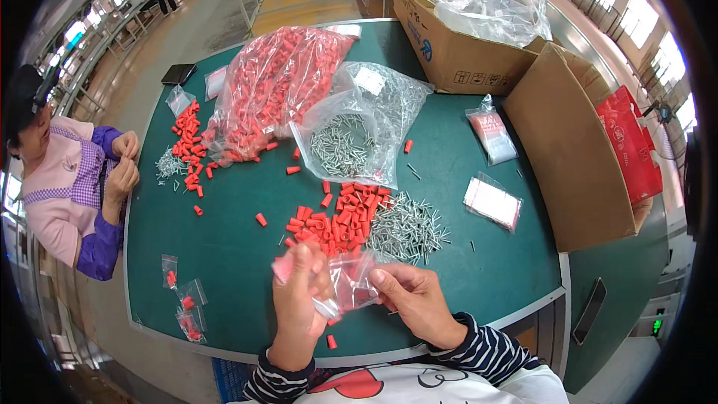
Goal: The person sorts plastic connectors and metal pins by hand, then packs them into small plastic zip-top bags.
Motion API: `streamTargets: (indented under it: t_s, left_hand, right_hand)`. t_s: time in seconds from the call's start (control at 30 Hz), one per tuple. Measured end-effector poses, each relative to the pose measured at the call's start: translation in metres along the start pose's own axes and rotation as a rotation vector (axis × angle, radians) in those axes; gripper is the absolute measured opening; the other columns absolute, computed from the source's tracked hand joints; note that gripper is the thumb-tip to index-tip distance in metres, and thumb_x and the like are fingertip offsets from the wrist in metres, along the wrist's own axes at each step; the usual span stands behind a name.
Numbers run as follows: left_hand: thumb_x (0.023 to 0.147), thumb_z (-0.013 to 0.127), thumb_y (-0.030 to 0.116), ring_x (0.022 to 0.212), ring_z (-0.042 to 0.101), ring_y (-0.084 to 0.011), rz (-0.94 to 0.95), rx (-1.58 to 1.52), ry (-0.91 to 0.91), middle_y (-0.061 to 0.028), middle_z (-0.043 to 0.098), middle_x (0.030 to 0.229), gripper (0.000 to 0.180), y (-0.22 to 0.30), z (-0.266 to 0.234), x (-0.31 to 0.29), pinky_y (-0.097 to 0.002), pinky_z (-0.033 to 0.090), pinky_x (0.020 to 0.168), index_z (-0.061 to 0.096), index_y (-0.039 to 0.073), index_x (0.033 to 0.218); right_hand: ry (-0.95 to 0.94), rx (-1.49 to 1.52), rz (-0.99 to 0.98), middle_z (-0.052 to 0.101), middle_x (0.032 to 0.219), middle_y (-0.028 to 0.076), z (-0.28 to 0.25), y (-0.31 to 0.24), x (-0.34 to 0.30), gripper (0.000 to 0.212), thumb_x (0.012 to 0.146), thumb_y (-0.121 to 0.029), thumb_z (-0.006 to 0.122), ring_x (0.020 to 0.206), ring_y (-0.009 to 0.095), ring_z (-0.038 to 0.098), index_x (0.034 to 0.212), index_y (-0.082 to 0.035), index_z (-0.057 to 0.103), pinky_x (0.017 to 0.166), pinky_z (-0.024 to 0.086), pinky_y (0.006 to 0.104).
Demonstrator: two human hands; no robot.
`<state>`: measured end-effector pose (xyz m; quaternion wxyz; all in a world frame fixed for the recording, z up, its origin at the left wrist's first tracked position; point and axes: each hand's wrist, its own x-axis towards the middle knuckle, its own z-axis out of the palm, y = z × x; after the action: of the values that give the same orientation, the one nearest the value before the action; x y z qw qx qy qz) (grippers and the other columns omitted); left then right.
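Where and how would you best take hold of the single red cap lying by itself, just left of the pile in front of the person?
Probably pinch the red cap mid-body across its sides, coming from above: it lies on its side on the green table, uncovered, with bare surface around it.

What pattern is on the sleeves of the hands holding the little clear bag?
Dark and white stripes; the sleeves show in the head view.

Bright windows (638,16), warped edges, rim seemingly soft
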<state>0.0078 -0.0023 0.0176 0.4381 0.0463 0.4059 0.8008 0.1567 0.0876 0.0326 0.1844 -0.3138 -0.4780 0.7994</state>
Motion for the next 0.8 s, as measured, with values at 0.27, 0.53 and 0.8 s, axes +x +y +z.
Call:
streamTargets:
  t_s: [0.27,0.53,0.8]
  left_hand:
    - [0.092,0.067,0.037,0.070,0.062,-0.0113,-0.158,0.160,-0.101,-0.0143,0.066,0.100,0.049,-0.009,0.015,0.000,-0.0208,0.048,0.052,0.052,0.002,0.123]
    - [0.099,0.056,0.027,0.085,0.066,-0.0185,0.034,0.114,-0.019,-0.0159,0.064,0.109,0.024,-0.019,0.022,0.004,-0.0299,0.055,0.060,0.048,0.005,0.108]
    - [0.096,0.062,0.018,0.067,0.053,-0.0047,-0.093,-0.064,-0.205,-0.0045,0.060,0.088,0.022,0.006,-0.003,0.010,-0.0212,0.043,0.049,0.058,0.004,0.114]
  right_hand:
    - [-0.031,0.009,-0.078,0.062,0.082,-0.001,-0.002,0.008,0.002,0.027,0.099,-0.024,0.058,0.071,0.005,0.052,0.106,0.001,0.068,0.064,0.045,0.0213]
    - [0.016,0.045,0.019,0.062,0.081,0.000,-0.007,0.005,0.008,0.032,0.102,-0.026,0.052,0.072,0.006,0.053,0.108,0.001,0.067,0.063,0.043,0.0202]
    - [0.043,0.033,0.009,0.061,0.079,-0.001,-0.002,0.008,0.008,0.032,0.102,-0.029,0.052,0.068,0.005,0.052,0.105,0.000,0.066,0.058,0.041,0.0190]
